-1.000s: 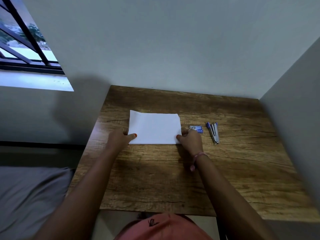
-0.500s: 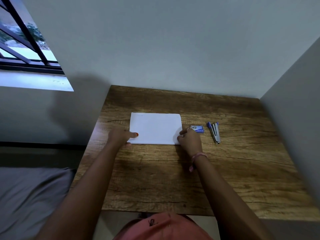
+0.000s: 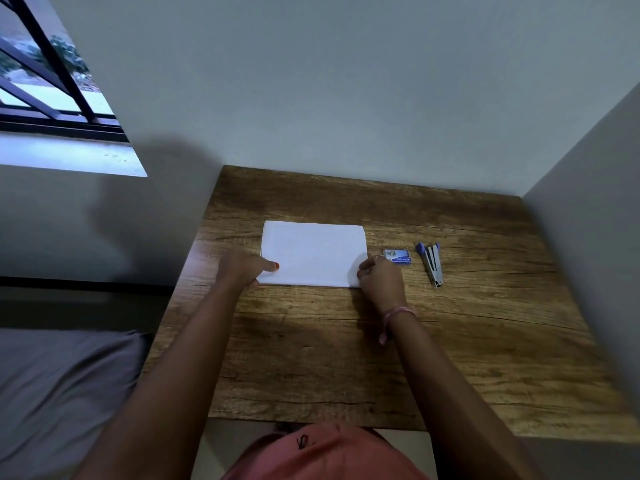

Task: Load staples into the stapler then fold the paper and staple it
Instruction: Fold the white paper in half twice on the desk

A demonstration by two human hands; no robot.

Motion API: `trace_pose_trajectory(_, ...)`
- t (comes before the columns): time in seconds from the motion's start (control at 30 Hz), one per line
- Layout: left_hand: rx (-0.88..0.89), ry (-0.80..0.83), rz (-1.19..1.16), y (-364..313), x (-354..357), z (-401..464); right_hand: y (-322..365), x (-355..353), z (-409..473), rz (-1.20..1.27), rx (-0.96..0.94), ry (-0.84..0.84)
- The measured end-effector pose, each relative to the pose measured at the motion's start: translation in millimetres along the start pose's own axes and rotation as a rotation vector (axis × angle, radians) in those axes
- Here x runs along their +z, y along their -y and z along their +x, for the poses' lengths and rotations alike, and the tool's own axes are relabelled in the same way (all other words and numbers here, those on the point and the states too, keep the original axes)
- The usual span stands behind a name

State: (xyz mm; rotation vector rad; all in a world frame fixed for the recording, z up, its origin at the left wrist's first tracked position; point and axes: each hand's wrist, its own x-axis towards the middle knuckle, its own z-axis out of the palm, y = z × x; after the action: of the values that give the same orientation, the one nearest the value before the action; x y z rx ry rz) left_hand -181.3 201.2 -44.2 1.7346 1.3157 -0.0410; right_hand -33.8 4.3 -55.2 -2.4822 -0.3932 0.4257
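Observation:
A folded white paper (image 3: 315,252) lies flat on the wooden table (image 3: 485,341), its fold along the near edge. My left hand (image 3: 242,266) presses on the paper's near left corner, thumb on the sheet. My right hand (image 3: 382,277) presses the near right corner with curled fingers. A small blue staple box (image 3: 398,255) sits just right of the paper, beside my right hand. The blue and metal stapler (image 3: 431,263) lies further right, untouched.
Walls stand close behind the table and along its right side. A window (image 3: 41,81) with dark bars is at the upper left. A grey cushion (image 3: 62,393) lies left of the table. My pink shirt shows at the bottom edge.
The paper's far flap has settled flat. My left thumb slid onto the sheet and my right hand shifted slightly along the near right corner.

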Motion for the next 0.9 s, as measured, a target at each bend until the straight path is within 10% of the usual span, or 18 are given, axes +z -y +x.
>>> trace_pose_trajectory(0.33, 0.238, -0.172, 0.515, -12, 13, -9, -3, 5, 1, -0.035, -0.037, -0.012)
trace_pose_trajectory(0.6, 0.442, 0.088, 0.574, -14, 1, 6, -6, 6, 4, -0.010, -0.042, -0.016)
trace_pose_trajectory(0.9, 0.626, 0.033, 0.812, -18, 15, 3, -22, 1, 9, 0.045, -0.103, -0.182)
